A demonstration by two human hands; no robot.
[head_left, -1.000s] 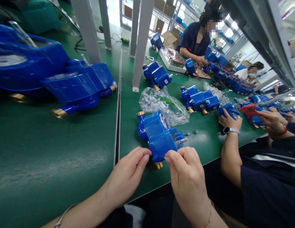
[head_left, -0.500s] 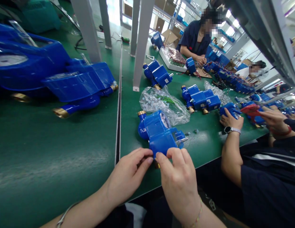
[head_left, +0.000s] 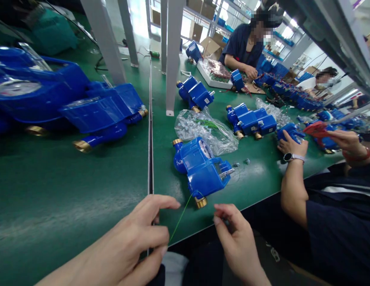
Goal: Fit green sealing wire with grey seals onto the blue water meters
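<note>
Spreading under and beyond the left hand (head_left: 137,234) and right hand (head_left: 237,234): green table (head_left: 98,198), with a dark seam (head_left: 150,131) running away from the left hand. To the right of the right hand, a co-worker in dark clothing (head_left: 336,234); one co-worker's hand (head_left: 293,147), watch at the wrist, rests on a blue unit, and farther right a red tool (head_left: 317,129) is gripped. Far beyond both hands, a second person (head_left: 243,45) bends over the opposite side. Beyond the left hand, to its left, blue units with brass ends (head_left: 98,113) lie across the seam. Blue meter (head_left: 204,178) lies on the table just beyond the gap between the hands, neither touching it. Directly behind the meter, a clear plastic bag (head_left: 185,127) with green strands inside. Left hand: index finger extended, thumb and middle finger pinched on a thin green wire (head_left: 181,216). Right hand: fingers half curled, narrow gap at thumb tip; cannot tell whether anything is held. Brass end (head_left: 201,202) of the meter faces the space between them. Small clear bits (head_left: 246,161) lie beyond the right hand. Green wire slants from the meter's near lower edge, beside the brass end, to the left hand's pinch.
</note>
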